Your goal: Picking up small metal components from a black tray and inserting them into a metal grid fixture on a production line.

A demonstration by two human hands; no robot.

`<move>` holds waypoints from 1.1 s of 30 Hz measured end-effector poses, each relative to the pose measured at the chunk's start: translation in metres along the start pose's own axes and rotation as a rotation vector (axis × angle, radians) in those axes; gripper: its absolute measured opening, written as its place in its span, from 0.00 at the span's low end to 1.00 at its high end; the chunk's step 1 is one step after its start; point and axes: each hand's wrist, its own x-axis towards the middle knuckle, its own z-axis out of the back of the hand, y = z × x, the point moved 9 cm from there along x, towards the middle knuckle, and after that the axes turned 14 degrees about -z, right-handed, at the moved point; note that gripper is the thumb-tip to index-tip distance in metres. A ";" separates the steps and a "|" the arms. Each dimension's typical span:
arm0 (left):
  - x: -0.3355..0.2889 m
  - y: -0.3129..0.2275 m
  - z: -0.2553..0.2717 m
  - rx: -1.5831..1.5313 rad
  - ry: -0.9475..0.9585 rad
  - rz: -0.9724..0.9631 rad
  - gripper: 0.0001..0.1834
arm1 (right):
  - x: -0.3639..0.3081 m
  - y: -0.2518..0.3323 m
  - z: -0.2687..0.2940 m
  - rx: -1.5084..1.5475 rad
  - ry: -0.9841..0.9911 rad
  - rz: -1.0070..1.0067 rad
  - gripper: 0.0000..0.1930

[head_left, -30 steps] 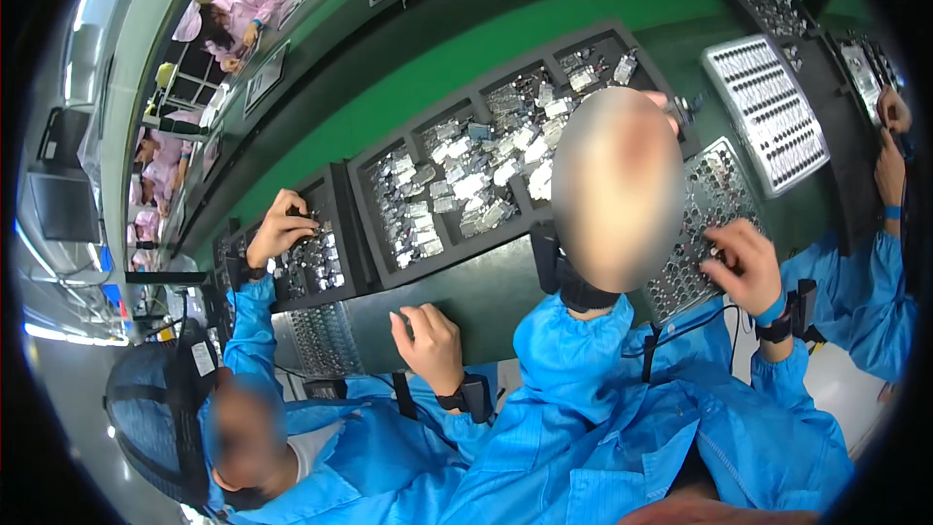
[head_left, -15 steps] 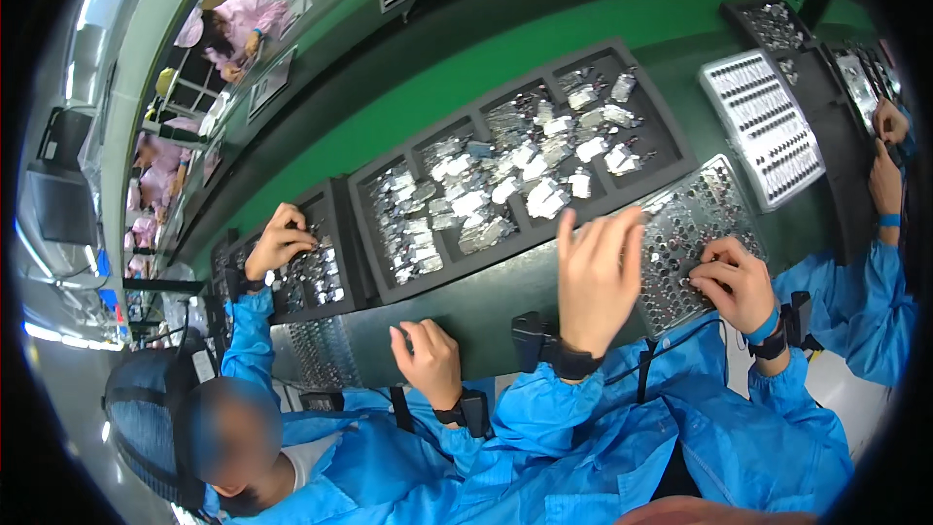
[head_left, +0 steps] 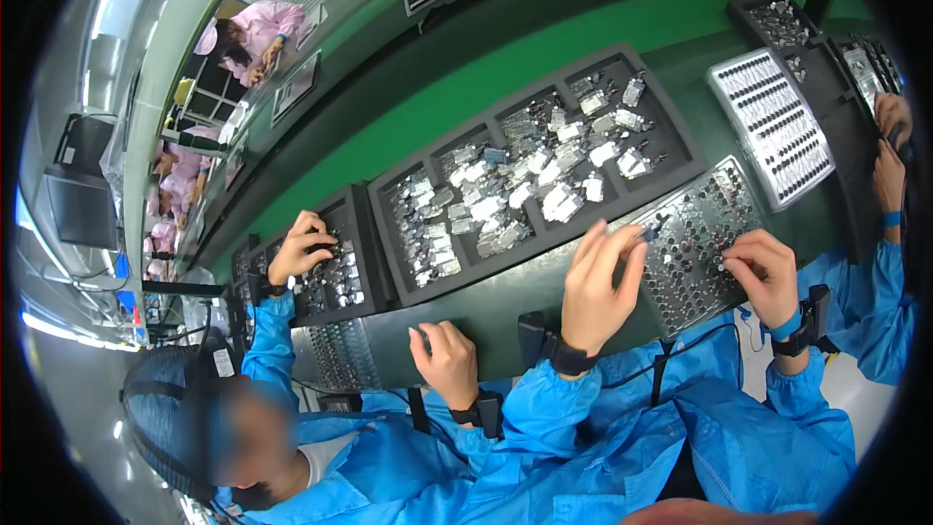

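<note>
My left hand (head_left: 598, 287) is at the near left edge of a clear tray (head_left: 671, 316) with rows of small round dark parts. Its thumb and forefinger close on a small dark part (head_left: 657, 227), partly hidden by the fingertips. My right hand (head_left: 763, 277) bends over the right side of that tray, thumb and forefinger pinched together at the round parts. Whatever sits between those fingertips is too small to make out. Beyond my left hand, a black divided tray (head_left: 671, 160) holds many small silvery metal parts with dark leads.
A white tray (head_left: 777, 126) with rows of dark-tipped parts lies at the right. To my left, a co-worker's hands (head_left: 301, 251) are at another black tray (head_left: 364, 306) and a clear tray (head_left: 340, 350). Another person's hands (head_left: 889, 170) are at the far right.
My left hand has gone from outstretched fingers to a pinch, with a small dark part now at its fingertips. My right hand stays pinched over the tray. The view has shifted slightly.
</note>
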 end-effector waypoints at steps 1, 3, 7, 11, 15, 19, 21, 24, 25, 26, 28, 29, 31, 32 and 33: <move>-0.007 -0.002 0.004 -0.047 -0.042 0.055 0.11 | 0.001 0.005 -0.001 0.016 0.004 0.025 0.05; -0.013 -0.006 0.003 -0.111 -0.030 0.098 0.09 | 0.001 0.007 -0.004 0.052 -0.011 0.040 0.04; -0.019 -0.008 0.005 -0.017 0.071 0.173 0.08 | 0.011 0.042 -0.027 0.132 0.076 0.169 0.05; -0.022 -0.009 -0.016 -0.167 0.080 0.173 0.09 | 0.010 0.048 -0.034 0.183 0.095 0.213 0.06; -0.020 -0.017 -0.019 -0.233 0.072 0.184 0.09 | 0.004 0.045 -0.033 0.172 0.089 0.215 0.06; -0.020 -0.016 -0.035 -0.264 0.083 0.172 0.07 | 0.000 0.035 -0.028 0.117 0.074 0.244 0.07; -0.025 -0.016 -0.027 -0.256 0.059 0.192 0.06 | -0.003 0.049 -0.032 0.116 0.089 0.299 0.09; -0.044 0.004 -0.031 -0.495 -0.006 0.472 0.04 | 0.003 0.033 -0.039 0.322 0.192 -0.042 0.11; -0.045 0.006 -0.034 -0.578 -0.028 0.510 0.05 | 0.005 0.028 -0.041 0.368 0.178 -0.019 0.12; -0.048 0.007 -0.036 -0.662 -0.048 0.552 0.05 | 0.004 0.025 -0.040 0.414 0.165 0.000 0.13; -0.047 0.007 -0.039 -0.712 -0.058 0.556 0.06 | 0.004 0.024 -0.043 0.383 0.191 -0.004 0.12; -0.047 0.005 -0.041 -0.763 -0.064 0.555 0.06 | 0.003 0.024 -0.044 0.403 0.188 0.054 0.11; -0.049 0.006 -0.043 -0.789 -0.068 0.558 0.06 | 0.001 0.028 -0.043 0.422 0.184 0.111 0.11; -0.050 0.006 -0.044 -0.812 -0.075 0.555 0.06 | 0.001 0.029 -0.045 0.430 0.200 0.117 0.10; -0.050 0.006 -0.044 -0.814 -0.076 0.553 0.06 | 0.001 0.030 -0.046 0.438 0.215 0.123 0.10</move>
